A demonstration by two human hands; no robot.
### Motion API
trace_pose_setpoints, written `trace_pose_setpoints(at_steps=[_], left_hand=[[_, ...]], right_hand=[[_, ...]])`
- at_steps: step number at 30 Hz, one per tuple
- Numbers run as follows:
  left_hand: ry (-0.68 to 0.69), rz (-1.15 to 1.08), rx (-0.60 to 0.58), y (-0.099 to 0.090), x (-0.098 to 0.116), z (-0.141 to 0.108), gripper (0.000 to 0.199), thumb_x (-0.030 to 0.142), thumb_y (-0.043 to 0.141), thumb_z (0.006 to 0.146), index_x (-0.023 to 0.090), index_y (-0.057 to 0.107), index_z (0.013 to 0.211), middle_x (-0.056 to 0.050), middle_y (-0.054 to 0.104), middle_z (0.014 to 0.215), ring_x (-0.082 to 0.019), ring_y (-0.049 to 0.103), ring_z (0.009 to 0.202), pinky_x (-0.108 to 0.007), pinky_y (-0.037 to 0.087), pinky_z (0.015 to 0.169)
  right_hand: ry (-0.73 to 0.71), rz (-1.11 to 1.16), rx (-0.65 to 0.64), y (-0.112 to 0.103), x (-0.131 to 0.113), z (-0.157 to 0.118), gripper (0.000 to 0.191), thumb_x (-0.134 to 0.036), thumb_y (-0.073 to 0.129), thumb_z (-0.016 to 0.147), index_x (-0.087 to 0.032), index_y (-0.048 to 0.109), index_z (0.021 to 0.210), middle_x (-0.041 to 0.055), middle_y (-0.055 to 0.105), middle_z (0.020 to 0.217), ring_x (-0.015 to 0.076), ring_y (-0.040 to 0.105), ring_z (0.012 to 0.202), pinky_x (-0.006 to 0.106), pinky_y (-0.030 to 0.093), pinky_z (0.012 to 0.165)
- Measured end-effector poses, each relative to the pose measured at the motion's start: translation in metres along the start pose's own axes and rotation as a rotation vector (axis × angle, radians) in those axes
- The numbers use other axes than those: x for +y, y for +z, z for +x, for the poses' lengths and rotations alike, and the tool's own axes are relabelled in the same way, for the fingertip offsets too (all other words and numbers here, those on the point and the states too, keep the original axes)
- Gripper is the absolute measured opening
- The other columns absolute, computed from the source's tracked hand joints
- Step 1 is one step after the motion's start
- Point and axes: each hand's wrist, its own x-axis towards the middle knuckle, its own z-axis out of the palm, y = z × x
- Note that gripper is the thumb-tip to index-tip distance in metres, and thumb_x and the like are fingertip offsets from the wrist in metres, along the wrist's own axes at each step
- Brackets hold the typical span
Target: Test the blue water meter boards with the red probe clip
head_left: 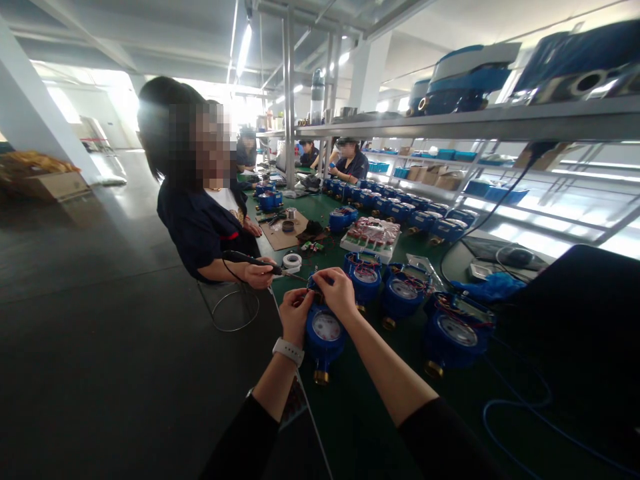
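Observation:
A blue water meter with a round dial and a brass fitting lies on the green table in front of me. Over its far end, my left hand is closed in a pinch; a pale watch is on that wrist. My right hand pinches close beside it, nearly touching. Whatever the fingertips hold is too small to make out. From the left, a co-worker's hand holds a soldering iron, its tip near my fingers.
More blue meters with exposed wires, such as one nearby, stand to the right. A white tape roll, a tray of small parts and rows of meters lie beyond. A dark screen-like object and blue cable are at right; a shelf hangs above.

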Motion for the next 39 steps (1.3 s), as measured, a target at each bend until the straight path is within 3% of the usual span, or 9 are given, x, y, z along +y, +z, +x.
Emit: trace_pose_setpoints(at_steps=[8, 11, 14, 16, 19, 23, 29, 33, 39], left_hand=[[-0.023, 0.007, -0.022, 0.000, 0.004, -0.002, 0.018, 0.029, 0.064, 0.092, 0.013, 0.064, 0.098, -0.004, 0.067, 0.095, -0.015, 0.066, 0.080, -0.033, 0.057, 0.073], [-0.027, 0.022, -0.029, 0.000, 0.008, -0.004, 0.018, 0.029, 0.064, 0.092, 0.013, 0.064, 0.098, -0.004, 0.067, 0.096, -0.016, 0.066, 0.081, -0.034, 0.057, 0.073], [-0.050, 0.022, -0.024, 0.002, 0.013, -0.005, 0.018, 0.029, 0.064, 0.092, 0.013, 0.065, 0.098, -0.004, 0.067, 0.096, -0.016, 0.066, 0.082, -0.034, 0.057, 0.073], [-0.078, 0.017, -0.020, 0.003, 0.018, -0.005, 0.017, 0.029, 0.064, 0.092, 0.013, 0.064, 0.099, -0.004, 0.067, 0.097, -0.016, 0.066, 0.083, -0.034, 0.057, 0.074], [-0.127, -0.001, -0.024, 0.004, 0.030, -0.006, 0.017, 0.028, 0.064, 0.092, 0.013, 0.064, 0.100, -0.005, 0.067, 0.099, -0.017, 0.066, 0.086, -0.036, 0.057, 0.076], [-0.198, -0.053, -0.044, 0.001, 0.047, -0.023, 0.022, 0.024, 0.065, 0.092, 0.014, 0.062, 0.111, -0.007, 0.065, 0.112, -0.021, 0.065, 0.098, -0.040, 0.057, 0.083], [-0.465, -0.170, -0.239, -0.011, 0.059, -0.105, 0.054, 0.017, 0.077, 0.081, 0.013, 0.048, 0.126, -0.017, 0.061, 0.122, -0.025, 0.068, 0.100, -0.039, 0.058, 0.085], [-0.600, -0.242, -0.461, -0.009, 0.067, -0.179, 0.075, 0.028, 0.085, 0.071, 0.018, 0.040, 0.129, -0.021, 0.054, 0.134, -0.030, 0.066, 0.110, -0.037, 0.058, 0.085], [-0.777, -0.284, -0.802, 0.010, 0.078, -0.286, 0.103, 0.040, 0.093, 0.052, 0.021, 0.035, 0.135, -0.020, 0.059, 0.125, -0.035, 0.066, 0.108, -0.041, 0.058, 0.084]], right_hand=[[0.043, 0.163, 0.058, -0.008, -0.005, -0.003, 0.008, -0.020, 0.065, 0.087, -0.017, 0.069, 0.093, 0.0055, 0.069, 0.102, 0.0225, 0.064, 0.101, 0.043, 0.049, 0.094], [0.126, 0.218, 0.143, -0.023, -0.011, -0.024, 0.034, -0.015, 0.062, 0.081, -0.022, 0.066, 0.115, 0.0085, 0.059, 0.132, 0.0263, 0.048, 0.129, 0.045, 0.035, 0.110], [0.354, 0.270, 0.229, -0.032, -0.011, -0.057, 0.060, -0.016, 0.065, 0.081, -0.020, 0.048, 0.139, 0.0123, 0.035, 0.154, 0.0292, 0.025, 0.145, 0.048, 0.023, 0.117], [0.552, 0.345, 0.189, -0.031, -0.010, -0.076, 0.060, -0.019, 0.070, 0.082, -0.014, 0.048, 0.137, 0.0182, 0.043, 0.147, 0.0332, 0.037, 0.138, 0.052, 0.035, 0.111], [0.782, 0.506, 0.046, -0.024, -0.011, -0.089, 0.032, -0.027, 0.069, 0.089, -0.013, 0.061, 0.117, 0.0117, 0.065, 0.117, 0.0259, 0.065, 0.104, 0.046, 0.055, 0.088], [0.944, 0.649, 0.020, -0.026, -0.023, -0.094, 0.023, -0.030, 0.062, 0.095, -0.014, 0.063, 0.112, 0.0067, 0.067, 0.108, 0.0192, 0.068, 0.089, 0.038, 0.058, 0.077], [1.034, 0.744, 0.148, -0.068, -0.034, -0.150, 0.031, -0.028, 0.067, 0.091, -0.012, 0.061, 0.117, 0.0089, 0.071, 0.107, 0.0214, 0.070, 0.092, 0.038, 0.057, 0.082], [1.037, 0.790, 0.264, -0.121, -0.035, -0.225, 0.057, -0.034, 0.083, 0.073, -0.007, 0.060, 0.118, 0.0142, 0.074, 0.104, 0.0291, 0.071, 0.098, 0.036, 0.058, 0.083], [1.037, 0.800, 0.460, -0.202, -0.051, -0.350, 0.079, -0.050, 0.091, 0.053, -0.012, 0.061, 0.115, 0.0146, 0.075, 0.104, 0.0343, 0.070, 0.103, 0.040, 0.057, 0.087]])
